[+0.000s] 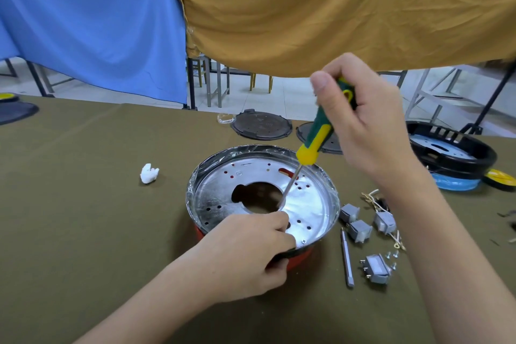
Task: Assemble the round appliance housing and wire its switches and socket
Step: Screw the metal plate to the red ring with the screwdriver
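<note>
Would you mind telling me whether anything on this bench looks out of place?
A crumpled white wad lies alone on the olive cloth, left of the round metal housing, away from the grey switches.

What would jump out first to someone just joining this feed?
The shiny round metal housing at centre table, its near rim gripped by the left hand. Above it, the right hand holds a green-and-yellow screwdriver with its tip down inside the pan. Grey switches lie loose to the right.

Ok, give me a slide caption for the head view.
Right hand drives a green-and-yellow screwdriver into the round silver metal housing, steadied by the left hand.
</note>
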Available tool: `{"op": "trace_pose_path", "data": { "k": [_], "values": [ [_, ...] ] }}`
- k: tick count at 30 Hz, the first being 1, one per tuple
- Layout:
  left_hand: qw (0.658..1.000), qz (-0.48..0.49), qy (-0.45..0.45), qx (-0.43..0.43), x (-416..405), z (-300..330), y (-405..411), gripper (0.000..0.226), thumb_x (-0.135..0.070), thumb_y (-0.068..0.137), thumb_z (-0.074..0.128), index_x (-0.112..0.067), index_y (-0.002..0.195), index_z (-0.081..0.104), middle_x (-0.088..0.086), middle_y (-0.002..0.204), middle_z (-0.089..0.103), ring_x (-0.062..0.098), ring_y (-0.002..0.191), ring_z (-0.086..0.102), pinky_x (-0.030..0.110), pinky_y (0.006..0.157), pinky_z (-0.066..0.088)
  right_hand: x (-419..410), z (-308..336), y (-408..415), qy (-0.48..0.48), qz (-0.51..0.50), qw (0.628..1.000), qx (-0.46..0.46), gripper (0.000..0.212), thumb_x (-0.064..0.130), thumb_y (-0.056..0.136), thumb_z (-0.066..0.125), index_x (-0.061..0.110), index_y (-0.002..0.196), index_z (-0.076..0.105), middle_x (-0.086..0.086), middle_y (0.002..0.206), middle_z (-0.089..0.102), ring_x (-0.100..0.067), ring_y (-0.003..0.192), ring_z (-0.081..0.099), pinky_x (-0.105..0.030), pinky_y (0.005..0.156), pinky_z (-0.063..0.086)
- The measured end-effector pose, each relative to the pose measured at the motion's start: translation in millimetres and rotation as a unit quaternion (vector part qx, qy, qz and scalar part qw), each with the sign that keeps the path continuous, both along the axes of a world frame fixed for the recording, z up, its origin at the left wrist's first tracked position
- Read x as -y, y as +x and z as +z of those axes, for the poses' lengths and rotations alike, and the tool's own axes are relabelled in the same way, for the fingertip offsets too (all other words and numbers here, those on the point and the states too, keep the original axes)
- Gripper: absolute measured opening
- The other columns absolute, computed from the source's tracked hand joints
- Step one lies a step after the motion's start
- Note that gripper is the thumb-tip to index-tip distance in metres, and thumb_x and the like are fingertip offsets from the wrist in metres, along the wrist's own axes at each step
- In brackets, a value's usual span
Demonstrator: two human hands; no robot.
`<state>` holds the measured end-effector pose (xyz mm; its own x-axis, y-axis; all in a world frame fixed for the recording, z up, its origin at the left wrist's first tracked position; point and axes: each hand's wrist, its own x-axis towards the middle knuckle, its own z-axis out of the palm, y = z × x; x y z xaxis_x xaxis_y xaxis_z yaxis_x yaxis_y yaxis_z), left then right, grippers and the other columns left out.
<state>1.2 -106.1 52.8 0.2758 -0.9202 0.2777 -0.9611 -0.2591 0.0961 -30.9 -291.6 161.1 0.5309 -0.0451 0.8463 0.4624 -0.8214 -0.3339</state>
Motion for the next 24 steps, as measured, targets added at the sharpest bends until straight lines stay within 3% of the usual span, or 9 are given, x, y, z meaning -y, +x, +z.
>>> {"op": "trace_pose_path", "data": {
  "k": [5,8,10,12,14,17,20,24],
  "values": [
    [1.0,0.0,0.005,0.027,-1,-2,-2,0.027,-0.04,0.085,0.04,-0.026,0.095,0.062,-0.011,0.089,0.05,0.009,0.064,0.049,0.023,0.046,0.037,22,-8,5,0.085,-0.105,0.99,-0.028,0.034,0.053,0.096,0.055,0.02,0.086,0.053,0.009,0.06,0.043,-0.006,0.055,0.04,-0.017,0.052,0.03],
    [0.999,0.007,0.001,0.046,2,-9,-5,0.035,-0.047,0.09,0.041,-0.031,0.117,0.057,-0.01,0.1,0.05,0.011,0.071,0.054,0.025,0.048,0.035,37,-19,10,0.205,-0.142,0.966,-0.063,0.037,0.056,0.091,0.06,0.019,0.089,0.054,0.01,0.067,0.048,-0.006,0.057,0.051,-0.023,0.055,0.044],
    [0.999,0.023,0.006,0.037,4,-13,-5,0.035,-0.049,0.094,0.04,-0.033,0.123,0.052,-0.01,0.108,0.045,0.012,0.076,0.051,0.027,0.053,0.037,46,-32,8,0.334,-0.116,0.929,-0.109,0.035,0.052,0.092,0.062,0.017,0.092,0.054,0.001,0.082,0.058,-0.015,0.062,0.065,-0.026,0.055,0.055],
    [0.999,0.036,0.008,0.025,4,-15,-3,0.035,-0.049,0.095,0.039,-0.036,0.127,0.048,-0.011,0.114,0.041,0.012,0.08,0.051,0.029,0.06,0.043,54,-47,3,0.459,-0.066,0.872,-0.155,0.038,0.045,0.093,0.064,0.01,0.103,0.056,-0.009,0.096,0.064,-0.015,0.057,0.066,-0.028,0.066,0.061],
    [0.999,0.045,0.019,0.017,4,-14,-1,0.036,-0.05,0.096,0.039,-0.039,0.13,0.045,-0.013,0.116,0.037,0.012,0.082,0.052,0.029,0.065,0.045,63,-63,-8,0.538,-0.025,0.822,-0.185,0.045,0.038,0.093,0.065,0.0,0.115,0.055,-0.011,0.097,0.063,-0.013,0.058,0.066,-0.039,0.081,0.061],
    [0.998,0.046,0.042,0.019,4,-12,-1,0.038,-0.051,0.097,0.039,-0.04,0.133,0.044,-0.014,0.116,0.036,0.013,0.079,0.051,0.029,0.066,0.044,73,-83,-29,0.615,0.042,0.763,-0.193,0.044,0.031,0.089,0.069,-0.003,0.114,0.057,-0.012,0.093,0.058,-0.017,0.066,0.068,-0.041,0.084,0.06],
    [0.997,0.042,0.061,0.01,6,-8,0,0.033,-0.048,0.098,0.043,-0.037,0.128,0.051,-0.015,0.111,0.036,0.009,0.073,0.039,0.027,0.067,0.039,76,-101,-47,0.65,0.117,0.723,-0.201,0.04,0.021,0.083,0.071,-0.005,0.112,0.058,-0.015,0.096,0.06,-0.021,0.076,0.071,-0.037,0.077,0.061],
    [0.996,0.056,0.067,0.007,10,-2,-4,0.018,-0.046,0.097,0.047,-0.03,0.098,0.055,-0.015,0.096,0.031,0.011,0.065,0.037,0.026,0.063,0.031,69,-119,-54,0.654,0.145,0.698,-0.254,0.033,-0.001,0.083,0.066,-0.001,0.115,0.057,-0.013,0.093,0.068,-0.025,0.08,0.071,-0.038,0.072,0.06]
  ]
}}
